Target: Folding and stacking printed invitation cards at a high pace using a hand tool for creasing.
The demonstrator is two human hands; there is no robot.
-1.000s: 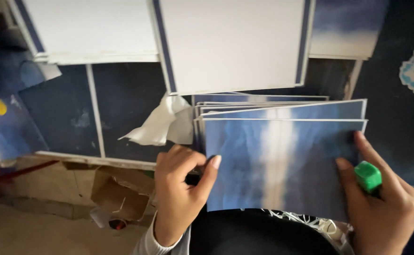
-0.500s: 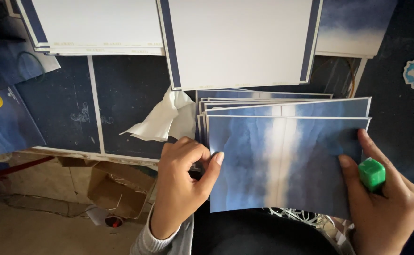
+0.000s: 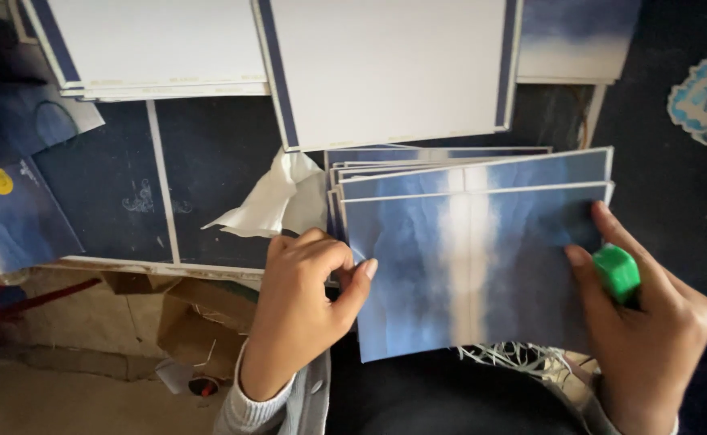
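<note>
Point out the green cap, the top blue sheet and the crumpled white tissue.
green cap (image 3: 616, 272), head view, on its top face.
top blue sheet (image 3: 466, 270), head view, on its pale middle band.
crumpled white tissue (image 3: 277, 197), head view, on its middle fold.

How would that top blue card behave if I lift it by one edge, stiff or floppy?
Probably fairly stiff: the top card juts past the table edge without drooping, pinched only at its sides by the left hand and right hand. Likely light, being one thin sheet. It may slide easily: the stack beneath is already fanned out.
</note>
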